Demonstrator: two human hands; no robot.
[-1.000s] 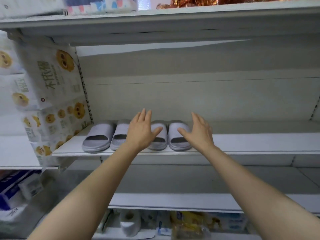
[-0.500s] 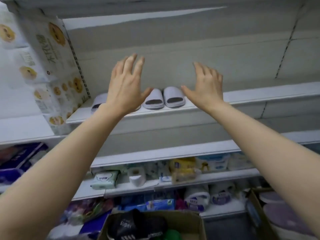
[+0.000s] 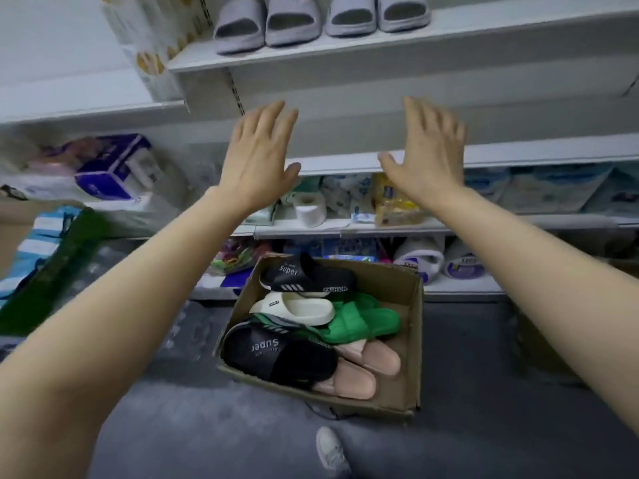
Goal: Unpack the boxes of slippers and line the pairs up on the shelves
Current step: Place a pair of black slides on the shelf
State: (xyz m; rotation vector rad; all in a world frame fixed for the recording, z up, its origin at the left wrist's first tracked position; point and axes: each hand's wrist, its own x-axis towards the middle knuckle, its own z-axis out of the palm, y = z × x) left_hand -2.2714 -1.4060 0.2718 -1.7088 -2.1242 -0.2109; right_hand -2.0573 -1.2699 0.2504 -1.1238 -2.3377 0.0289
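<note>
Two pairs of pale lilac slippers [image 3: 320,20] stand side by side on the white upper shelf [image 3: 449,32]. Below on the floor is an open cardboard box [image 3: 413,340] holding black "Super" slippers [image 3: 276,357], a cream slipper [image 3: 294,307], green slippers [image 3: 359,321] and pink slippers [image 3: 359,371]. My left hand [image 3: 257,157] and my right hand [image 3: 427,150] hover in mid-air between the shelf and the box, fingers spread and straight, holding nothing.
Packs of tissue paper [image 3: 152,39] stand left of the slippers. Lower shelves hold toilet rolls [image 3: 309,209], wipes and packets. A purple tissue pack [image 3: 114,167] and a green bag [image 3: 58,267] lie at left. My shoe [image 3: 332,451] is on the grey floor.
Both hands have drawn back and down from the lilac slippers on the shelf. My view has tilted down, bringing the box of slippers on the floor into sight.
</note>
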